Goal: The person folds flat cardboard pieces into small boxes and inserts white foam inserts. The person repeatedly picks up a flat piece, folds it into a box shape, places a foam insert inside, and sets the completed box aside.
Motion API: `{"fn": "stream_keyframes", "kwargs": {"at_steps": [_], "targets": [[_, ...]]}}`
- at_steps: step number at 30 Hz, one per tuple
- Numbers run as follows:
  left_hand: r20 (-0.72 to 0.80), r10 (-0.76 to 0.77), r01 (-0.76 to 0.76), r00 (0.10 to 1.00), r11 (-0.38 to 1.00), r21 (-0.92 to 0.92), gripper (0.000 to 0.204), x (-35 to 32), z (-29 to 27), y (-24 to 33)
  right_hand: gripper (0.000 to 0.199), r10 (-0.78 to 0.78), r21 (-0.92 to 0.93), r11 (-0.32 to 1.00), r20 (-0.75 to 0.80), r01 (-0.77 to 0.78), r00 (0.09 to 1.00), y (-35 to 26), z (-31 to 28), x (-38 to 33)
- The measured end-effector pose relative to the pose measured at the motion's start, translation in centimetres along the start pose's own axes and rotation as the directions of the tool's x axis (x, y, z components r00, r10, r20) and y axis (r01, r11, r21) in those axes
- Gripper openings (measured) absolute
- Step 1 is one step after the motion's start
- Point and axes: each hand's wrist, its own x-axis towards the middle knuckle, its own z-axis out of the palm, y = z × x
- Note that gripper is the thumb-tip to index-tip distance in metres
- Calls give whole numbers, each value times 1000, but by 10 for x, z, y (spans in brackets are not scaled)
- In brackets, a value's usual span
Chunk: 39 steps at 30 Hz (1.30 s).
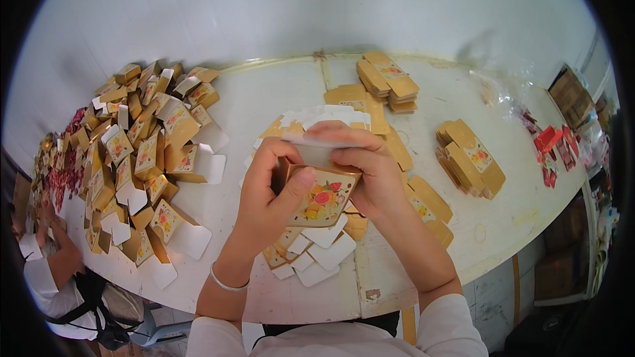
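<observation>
Between my two hands, over the middle of the table, is a small gold cardboard box (325, 199) with a fruit-and-flower print. My left hand (270, 182) is wrapped round its left side, thumb on the printed face. On the other side my right hand (372, 170) grips the box near its far end, fingers bent over a pale flap. Both hands partly hide the box. Below and behind it lie flat gold box blanks with white flaps (324, 251), some covered by my hands.
A large heap of folded gold boxes (155, 152) covers the table's left. Stacks of flat gold blanks (471, 158) lie at right and another stack (389, 82) farther back. Red items (549, 145) and clear plastic sit at the far right. Another person (56, 264) works at far left.
</observation>
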Motion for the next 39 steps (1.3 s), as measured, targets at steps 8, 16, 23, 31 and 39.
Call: {"fn": "stream_keyframes", "kwargs": {"at_steps": [8,16,23,31,39], "targets": [[-49,76,-87,996,954,-288,46,5,5,4,19,-212,-176,940,366,291,906,-6,-10,6],[96,68,-48,993,979,-199,37,4,1,6,19,-368,-531,693,320,488,873,-7,2,-1],[79,-8,25,997,975,-220,44,1,4,10,20,-191,-499,797,328,341,925,-16,0,-3],[90,-42,62,995,971,-232,44,3,2,6,23,-131,-480,835,299,268,945,-16,0,0],[-15,9,-13,1000,956,-293,32,5,0,6,15,-351,-511,680,402,526,845,-1,8,-4]]}}
